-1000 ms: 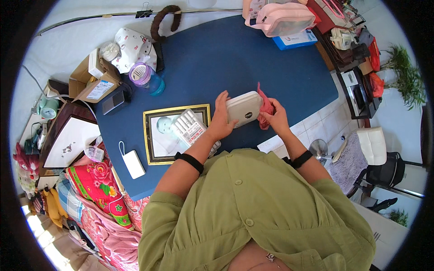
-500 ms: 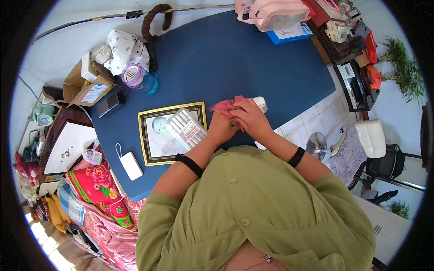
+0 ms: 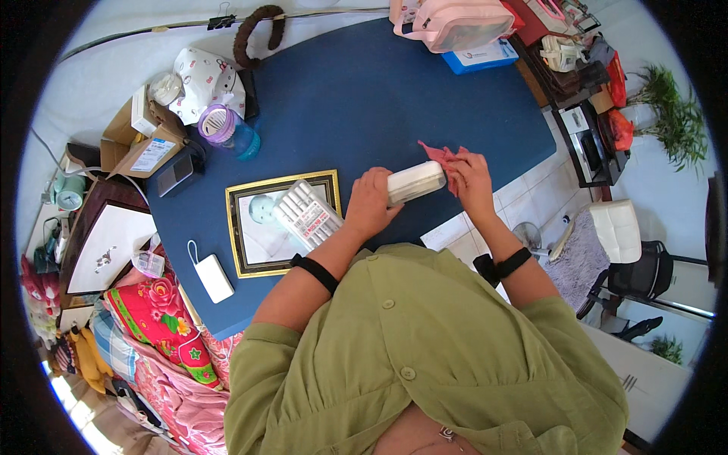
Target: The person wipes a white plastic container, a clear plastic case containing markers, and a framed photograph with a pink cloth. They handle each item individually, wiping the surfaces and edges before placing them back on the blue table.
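My left hand (image 3: pixel 369 201) grips one end of a white oblong case (image 3: pixel 417 183) with rounded ends, holding it over the near side of the blue table. At the case's other end, my right hand (image 3: pixel 475 186) pinches a crumpled pink cloth (image 3: pixel 444 156), which lies against or very close to that end. Left of my hands is a gold-and-black picture frame (image 3: pixel 232 233) with a photo in it. A clear pack of white markers (image 3: pixel 306 215) rests slantwise on the frame, partly beside my left forearm.
A white power bank (image 3: pixel 214 279) with a strap lies near the table's left edge. Behind it are a dark speaker-like box (image 3: pixel 177 175), an open carton (image 3: pixel 121 144) and a purple-lidded bottle (image 3: pixel 233 133). A pink bag (image 3: pixel 462 24) stands on a blue box (image 3: pixel 484 56) at the far edge.
Both hands were together over the pink cloth, with the case's end showing past them. My right hand has moved right with the cloth, and my left hand now holds the exposed case.
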Demonstrator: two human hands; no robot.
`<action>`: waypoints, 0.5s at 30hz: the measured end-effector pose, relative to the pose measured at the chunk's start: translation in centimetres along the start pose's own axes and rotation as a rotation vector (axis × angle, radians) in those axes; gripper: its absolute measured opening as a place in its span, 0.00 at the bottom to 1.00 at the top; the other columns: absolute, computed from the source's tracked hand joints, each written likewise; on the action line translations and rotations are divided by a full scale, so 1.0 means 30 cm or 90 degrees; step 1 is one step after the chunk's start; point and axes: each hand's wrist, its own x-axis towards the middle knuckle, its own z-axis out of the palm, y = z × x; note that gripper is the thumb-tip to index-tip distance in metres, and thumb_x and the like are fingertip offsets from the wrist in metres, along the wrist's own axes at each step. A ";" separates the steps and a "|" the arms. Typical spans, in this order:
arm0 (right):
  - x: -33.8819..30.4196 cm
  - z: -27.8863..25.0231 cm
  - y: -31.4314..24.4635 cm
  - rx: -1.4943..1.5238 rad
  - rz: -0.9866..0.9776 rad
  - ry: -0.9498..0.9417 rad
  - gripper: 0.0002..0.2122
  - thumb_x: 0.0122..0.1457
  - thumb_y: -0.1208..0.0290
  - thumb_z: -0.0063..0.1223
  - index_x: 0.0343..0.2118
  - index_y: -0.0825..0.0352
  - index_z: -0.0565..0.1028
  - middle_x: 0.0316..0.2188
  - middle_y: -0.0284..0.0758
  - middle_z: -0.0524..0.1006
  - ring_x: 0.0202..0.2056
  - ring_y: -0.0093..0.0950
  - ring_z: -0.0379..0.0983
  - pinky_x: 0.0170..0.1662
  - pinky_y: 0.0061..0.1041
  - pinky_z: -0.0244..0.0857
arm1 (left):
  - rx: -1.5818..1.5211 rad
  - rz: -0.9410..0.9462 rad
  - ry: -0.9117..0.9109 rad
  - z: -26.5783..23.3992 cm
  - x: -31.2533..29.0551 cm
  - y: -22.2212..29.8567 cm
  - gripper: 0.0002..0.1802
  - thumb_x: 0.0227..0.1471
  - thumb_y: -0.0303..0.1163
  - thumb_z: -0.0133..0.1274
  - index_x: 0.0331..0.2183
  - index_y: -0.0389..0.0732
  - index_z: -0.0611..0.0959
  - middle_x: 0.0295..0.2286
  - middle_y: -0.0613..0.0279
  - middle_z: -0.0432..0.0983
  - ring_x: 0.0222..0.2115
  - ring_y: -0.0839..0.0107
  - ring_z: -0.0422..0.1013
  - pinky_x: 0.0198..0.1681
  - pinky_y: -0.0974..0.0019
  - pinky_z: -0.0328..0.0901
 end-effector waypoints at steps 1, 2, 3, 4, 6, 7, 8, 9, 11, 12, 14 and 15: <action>0.005 -0.005 -0.015 0.014 -0.019 0.006 0.09 0.46 0.78 0.53 0.33 0.65 0.76 0.37 0.38 0.74 0.45 0.42 0.67 0.47 0.35 0.64 | -0.001 -0.004 -0.002 0.002 -0.001 -0.003 0.33 0.32 0.32 0.66 0.42 0.37 0.68 0.41 0.52 0.66 0.43 0.54 0.64 0.45 0.56 0.59; 0.019 -0.012 -0.048 0.029 -0.038 0.013 0.09 0.46 0.78 0.53 0.33 0.65 0.76 0.37 0.38 0.74 0.45 0.42 0.67 0.47 0.35 0.64 | -0.002 -0.009 -0.005 0.005 -0.001 -0.006 0.33 0.32 0.32 0.66 0.42 0.37 0.68 0.41 0.52 0.66 0.43 0.54 0.64 0.45 0.56 0.59; 0.035 -0.017 -0.087 0.043 -0.057 0.020 0.09 0.46 0.78 0.53 0.33 0.65 0.76 0.37 0.38 0.74 0.44 0.42 0.67 0.46 0.35 0.64 | -0.002 -0.013 -0.008 0.009 0.001 -0.008 0.33 0.32 0.32 0.65 0.42 0.37 0.68 0.41 0.52 0.66 0.43 0.54 0.64 0.45 0.55 0.59; 0.046 -0.012 -0.139 0.063 -0.101 -0.001 0.10 0.45 0.78 0.53 0.33 0.63 0.76 0.38 0.37 0.73 0.44 0.41 0.67 0.47 0.35 0.64 | 0.021 -0.018 -0.003 0.014 -0.005 -0.008 0.33 0.33 0.32 0.65 0.42 0.37 0.68 0.41 0.51 0.66 0.43 0.53 0.65 0.45 0.55 0.59; 0.040 0.036 -0.203 0.122 -0.178 -0.082 0.12 0.41 0.77 0.56 0.33 0.63 0.75 0.38 0.36 0.73 0.43 0.40 0.67 0.46 0.35 0.64 | 0.070 -0.022 0.005 0.023 -0.009 -0.009 0.33 0.33 0.33 0.65 0.42 0.37 0.68 0.41 0.50 0.66 0.43 0.53 0.65 0.45 0.55 0.59; 0.030 0.057 -0.224 0.151 -0.212 -0.138 0.13 0.40 0.77 0.57 0.32 0.63 0.75 0.38 0.36 0.72 0.43 0.41 0.67 0.45 0.35 0.64 | 0.061 0.031 -0.001 0.022 -0.009 -0.020 0.33 0.33 0.33 0.65 0.42 0.36 0.68 0.41 0.50 0.66 0.42 0.52 0.65 0.45 0.55 0.59; 0.022 0.061 -0.232 0.154 -0.203 -0.138 0.13 0.39 0.77 0.57 0.32 0.63 0.75 0.38 0.36 0.72 0.43 0.41 0.67 0.45 0.35 0.64 | 0.052 0.083 -0.008 0.018 -0.005 -0.038 0.33 0.33 0.33 0.65 0.42 0.36 0.68 0.41 0.49 0.66 0.42 0.52 0.65 0.45 0.55 0.59; 0.015 0.065 -0.238 0.157 -0.195 -0.138 0.13 0.38 0.77 0.58 0.32 0.63 0.75 0.38 0.36 0.72 0.43 0.41 0.67 0.45 0.35 0.64 | 0.043 0.135 -0.014 0.016 -0.006 -0.050 0.34 0.33 0.34 0.65 0.42 0.35 0.68 0.41 0.49 0.66 0.42 0.52 0.65 0.45 0.55 0.59; 0.014 0.064 -0.233 0.145 -0.180 -0.120 0.14 0.37 0.77 0.58 0.32 0.64 0.75 0.38 0.37 0.72 0.43 0.41 0.67 0.45 0.34 0.64 | 0.042 0.034 -0.018 0.023 -0.014 -0.034 0.34 0.32 0.33 0.65 0.42 0.35 0.67 0.41 0.49 0.66 0.42 0.52 0.65 0.45 0.55 0.59; 0.014 0.056 -0.213 0.132 -0.171 -0.098 0.14 0.38 0.78 0.58 0.32 0.64 0.75 0.39 0.37 0.72 0.43 0.40 0.67 0.45 0.34 0.64 | 0.042 -0.016 -0.020 0.024 -0.019 -0.028 0.35 0.32 0.33 0.66 0.42 0.35 0.67 0.41 0.49 0.66 0.42 0.52 0.65 0.45 0.55 0.59; 0.007 0.034 -0.178 0.096 -0.133 -0.073 0.14 0.39 0.79 0.58 0.33 0.65 0.75 0.39 0.37 0.72 0.44 0.40 0.67 0.45 0.33 0.64 | 0.026 -0.016 -0.009 0.010 -0.011 -0.012 0.35 0.33 0.32 0.66 0.43 0.35 0.67 0.41 0.48 0.66 0.43 0.50 0.65 0.46 0.54 0.60; 0.001 0.025 -0.168 0.090 -0.123 -0.072 0.14 0.40 0.79 0.57 0.34 0.64 0.76 0.39 0.37 0.72 0.45 0.40 0.67 0.45 0.33 0.64 | 0.018 -0.016 -0.003 0.005 -0.009 -0.006 0.35 0.33 0.32 0.66 0.44 0.35 0.67 0.41 0.47 0.67 0.43 0.49 0.65 0.46 0.53 0.60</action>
